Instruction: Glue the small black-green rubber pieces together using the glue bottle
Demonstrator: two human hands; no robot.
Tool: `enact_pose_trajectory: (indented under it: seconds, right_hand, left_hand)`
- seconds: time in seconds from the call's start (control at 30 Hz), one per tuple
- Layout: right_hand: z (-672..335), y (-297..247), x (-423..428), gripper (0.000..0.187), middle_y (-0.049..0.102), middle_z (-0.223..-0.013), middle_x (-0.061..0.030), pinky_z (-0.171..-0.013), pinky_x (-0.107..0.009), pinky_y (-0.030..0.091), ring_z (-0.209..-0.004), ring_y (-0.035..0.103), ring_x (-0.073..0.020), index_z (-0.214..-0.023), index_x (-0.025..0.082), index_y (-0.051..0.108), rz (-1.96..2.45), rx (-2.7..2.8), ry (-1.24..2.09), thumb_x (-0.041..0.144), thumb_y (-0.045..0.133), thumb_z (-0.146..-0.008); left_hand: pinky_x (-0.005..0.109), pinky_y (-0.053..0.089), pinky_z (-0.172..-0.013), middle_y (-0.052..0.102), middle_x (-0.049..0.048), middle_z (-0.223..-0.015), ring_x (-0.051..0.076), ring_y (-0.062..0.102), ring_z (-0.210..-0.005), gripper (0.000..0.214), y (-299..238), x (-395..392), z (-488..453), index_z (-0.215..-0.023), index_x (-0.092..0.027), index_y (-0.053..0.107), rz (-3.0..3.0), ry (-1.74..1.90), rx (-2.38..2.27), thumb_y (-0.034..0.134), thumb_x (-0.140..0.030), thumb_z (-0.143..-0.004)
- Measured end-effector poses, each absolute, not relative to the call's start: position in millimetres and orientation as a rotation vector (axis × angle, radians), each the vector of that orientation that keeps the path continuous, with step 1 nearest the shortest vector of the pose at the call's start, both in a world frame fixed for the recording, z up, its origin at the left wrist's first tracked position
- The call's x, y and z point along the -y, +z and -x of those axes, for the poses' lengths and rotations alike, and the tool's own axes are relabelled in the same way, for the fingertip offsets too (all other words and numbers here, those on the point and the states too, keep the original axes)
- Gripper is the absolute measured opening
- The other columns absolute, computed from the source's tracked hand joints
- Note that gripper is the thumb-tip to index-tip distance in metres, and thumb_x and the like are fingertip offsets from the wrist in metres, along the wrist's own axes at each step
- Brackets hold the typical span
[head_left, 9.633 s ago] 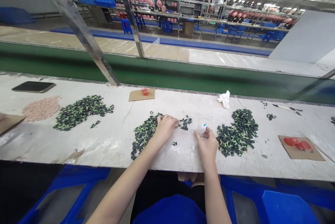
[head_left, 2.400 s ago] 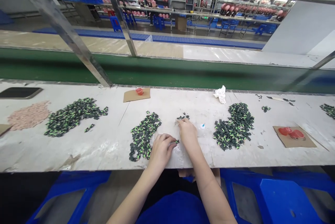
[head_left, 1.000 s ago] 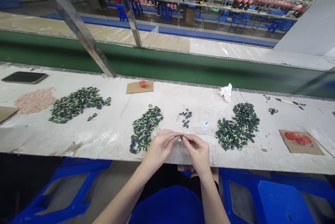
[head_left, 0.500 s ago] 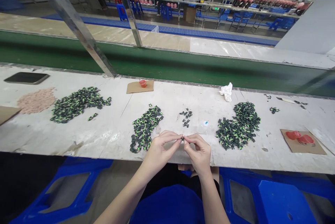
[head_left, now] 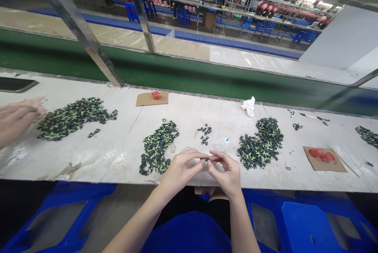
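Note:
Just above the near edge of the table, my left hand [head_left: 184,166] and my right hand [head_left: 225,170] meet fingertip to fingertip. Both are closed in a pinch on one small dark piece [head_left: 207,159], mostly hidden by the fingers. Left of my hands lies a pile of small black-and-green pieces [head_left: 159,146]. A similar, larger pile [head_left: 260,142] is to the right. Between the piles, beyond my fingertips, several loose dark pieces [head_left: 204,133] are scattered. A small blue-tipped item [head_left: 226,140] rests on the table near them.
Another person's hand [head_left: 17,121] reaches in at far left, over pale pink pieces [head_left: 38,104] beside another black-and-green pile [head_left: 76,117]. Cardboard pieces hold red cups [head_left: 155,94] at the back and red lumps [head_left: 323,155] at right. Crumpled tissue [head_left: 248,106] lies near the green belt [head_left: 177,69].
The view has shifted a little to the right. Another person's hand has come in at the far left. My right fingers have opened slightly at the pinch, the small dark piece still between my hands.

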State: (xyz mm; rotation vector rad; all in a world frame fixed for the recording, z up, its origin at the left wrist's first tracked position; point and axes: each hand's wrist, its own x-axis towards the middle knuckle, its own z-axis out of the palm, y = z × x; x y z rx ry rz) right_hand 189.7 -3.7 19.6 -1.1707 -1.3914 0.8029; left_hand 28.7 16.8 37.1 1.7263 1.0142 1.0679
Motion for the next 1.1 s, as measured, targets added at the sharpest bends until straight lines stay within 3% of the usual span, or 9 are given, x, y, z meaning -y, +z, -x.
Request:
enact_pose_trajectory:
  seconds: [0.3,0.73,0.93,1.1]
  right_hand:
    - [-188.9,26.7,8.2,0.023,0.065,-0.065,0.0017,-0.059,-0.024,0.055,-0.059,0.062,-0.0124,-0.091,0.021,0.064,1.118,1.191,0.906,0.018,0.069,-0.069]
    - [-170.0,11.7,9.7,0.023,0.062,-0.062,0.0031,-0.062,-0.021,0.054,-0.059,0.061,-0.0104,-0.084,0.021,0.063,1.067,0.968,0.974,0.019,0.071,-0.063]
    - [-179.5,14.6,6.2,0.024,0.060,-0.059,0.0039,-0.059,-0.022,0.053,-0.055,0.059,-0.0102,-0.083,0.020,0.064,1.108,0.955,1.217,0.023,0.074,-0.061]
    - [-184.9,21.4,9.3,0.029,0.064,-0.065,0.0018,-0.065,-0.023,0.054,-0.063,0.062,-0.0112,-0.091,0.019,0.068,1.114,0.938,1.296,0.024,0.075,-0.063]
  left_hand:
    - [0.032,0.044,-0.084,0.070,0.0043,-0.088,0.017,0.062,-0.090,0.021,48.2,-18.5,-27.7,-0.099,-0.021,0.067,-2.167,1.070,-0.866,0.046,-0.018,-0.093]
    - [0.033,0.033,-0.084,0.065,0.0025,-0.078,0.016,0.059,-0.084,0.028,49.4,-8.2,-26.4,-0.096,-0.018,0.060,-2.567,1.217,-0.996,0.038,-0.003,-0.091]
    - [0.035,0.027,-0.091,0.069,-0.0007,-0.081,0.014,0.061,-0.083,0.022,36.8,-13.5,-22.7,-0.096,-0.021,0.061,-2.510,1.100,-0.963,0.042,-0.010,-0.095]
    - [0.034,0.029,-0.090,0.070,-0.0008,-0.086,0.014,0.062,-0.084,0.016,30.9,-17.3,-21.4,-0.098,-0.022,0.061,-2.324,1.058,-1.000,0.047,-0.017,-0.095]
